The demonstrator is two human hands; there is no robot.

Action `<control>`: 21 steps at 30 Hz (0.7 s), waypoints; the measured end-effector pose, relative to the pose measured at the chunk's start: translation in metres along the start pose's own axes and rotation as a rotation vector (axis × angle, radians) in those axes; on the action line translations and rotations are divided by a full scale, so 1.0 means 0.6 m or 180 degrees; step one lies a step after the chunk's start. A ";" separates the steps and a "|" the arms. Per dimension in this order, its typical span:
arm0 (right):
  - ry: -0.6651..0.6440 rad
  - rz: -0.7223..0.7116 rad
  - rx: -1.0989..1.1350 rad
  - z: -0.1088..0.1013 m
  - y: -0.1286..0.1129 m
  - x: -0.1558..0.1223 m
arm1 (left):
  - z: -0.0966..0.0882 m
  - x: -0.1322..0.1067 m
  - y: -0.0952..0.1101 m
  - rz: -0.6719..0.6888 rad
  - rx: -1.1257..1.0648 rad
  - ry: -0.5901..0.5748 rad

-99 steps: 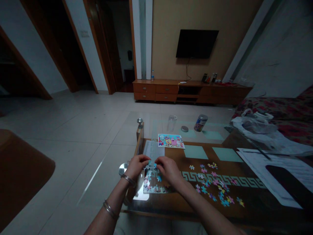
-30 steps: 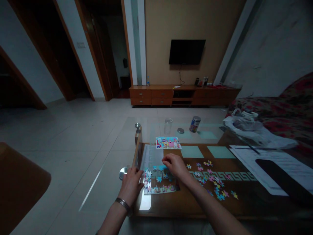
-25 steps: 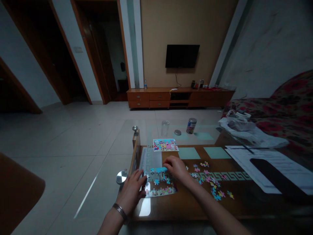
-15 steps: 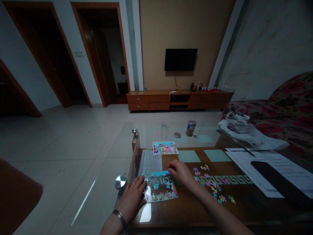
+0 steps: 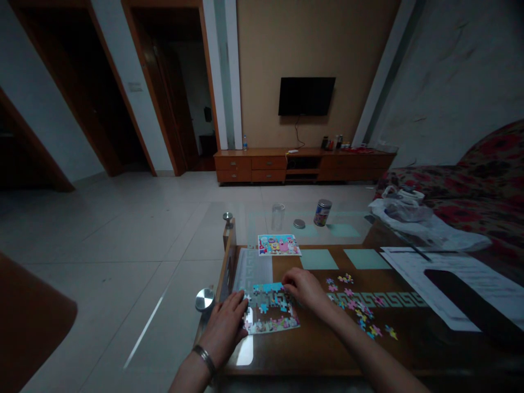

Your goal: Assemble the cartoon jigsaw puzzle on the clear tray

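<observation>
Counter is showing a glossy glass top w/ varnished brown wood under it, catching glare near the edge. Jigsaw puzzle & loose pieces are looking like matt printed cardboard. Picture card is reading as smooth printed paper. Corner stud is shining as polished metal, same w/ the bracelet behind the left hand. Tumbler is looking like clear glass. Floor tiles are gleaming. Sofa is showing patterned cloth.

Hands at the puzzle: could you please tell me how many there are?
2. The left hand rests at the left edge of the puzzle; the right hand touches its upper right corner. None seems hidden.
</observation>
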State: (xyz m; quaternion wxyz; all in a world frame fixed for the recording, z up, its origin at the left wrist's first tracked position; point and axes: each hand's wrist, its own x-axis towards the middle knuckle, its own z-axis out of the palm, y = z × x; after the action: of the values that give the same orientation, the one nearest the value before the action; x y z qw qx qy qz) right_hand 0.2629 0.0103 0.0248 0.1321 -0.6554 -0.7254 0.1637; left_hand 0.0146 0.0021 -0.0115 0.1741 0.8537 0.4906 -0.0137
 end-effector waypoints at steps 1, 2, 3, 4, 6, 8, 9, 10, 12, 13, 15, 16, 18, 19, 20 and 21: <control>-0.0035 0.0013 -0.0037 0.002 -0.001 -0.001 | 0.002 0.000 -0.001 0.0030 -0.0010 0.0032; -0.0063 0.0018 -0.0073 0.004 -0.003 -0.002 | 0.003 0.000 -0.003 0.0056 -0.0017 0.0063; -0.0085 0.0015 -0.0105 0.008 -0.005 -0.004 | 0.004 0.000 -0.004 0.0074 -0.0027 0.0088; -0.0097 0.0004 -0.0135 0.012 -0.009 -0.006 | 0.005 0.000 -0.004 0.0076 -0.0037 0.0103; -0.0136 -0.0059 -0.0176 0.023 -0.020 -0.010 | 0.006 -0.001 -0.005 0.0054 -0.0069 0.0105; -0.0215 -0.0164 -0.0174 0.034 -0.036 -0.015 | 0.004 -0.001 -0.006 0.0049 -0.0118 0.0090; -0.0251 -0.0225 -0.0151 0.039 -0.044 -0.017 | 0.004 -0.001 -0.007 0.0057 -0.0150 0.0090; -0.0282 -0.0269 -0.0132 0.044 -0.053 -0.019 | 0.003 -0.001 -0.008 0.0062 -0.0186 0.0100; -0.0315 -0.0275 -0.0157 0.051 -0.070 -0.020 | 0.002 0.000 -0.010 0.0064 -0.0261 0.0128; -0.0330 -0.0246 -0.0212 0.054 -0.078 -0.020 | 0.002 0.000 -0.012 0.0062 -0.0291 0.0139; -0.0352 -0.0172 -0.0357 0.059 -0.089 -0.018 | 0.001 0.000 -0.014 0.0067 -0.0322 0.0145; -0.0355 -0.0145 -0.0423 0.061 -0.092 -0.017 | 0.000 0.000 -0.014 0.0078 -0.0326 0.0144; -0.0363 -0.0119 -0.0501 0.065 -0.095 -0.012 | -0.002 -0.001 -0.013 0.0086 -0.0313 0.0158; -0.0361 -0.0108 -0.0515 0.067 -0.096 -0.010 | -0.003 -0.002 -0.012 0.0086 -0.0301 0.0166; -0.0365 -0.0102 -0.0513 0.069 -0.095 -0.008 | -0.004 -0.002 -0.010 0.0085 -0.0290 0.0172; -0.0378 -0.0090 -0.0491 0.071 -0.095 -0.007 | -0.005 -0.002 -0.009 0.0084 -0.0279 0.0169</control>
State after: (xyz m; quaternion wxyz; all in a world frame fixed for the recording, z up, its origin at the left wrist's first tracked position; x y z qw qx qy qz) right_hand 0.1945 -0.0015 0.0095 0.0403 -0.6425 -0.7516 0.1439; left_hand 0.0089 0.0042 -0.0102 0.1985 0.8517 0.4840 0.0328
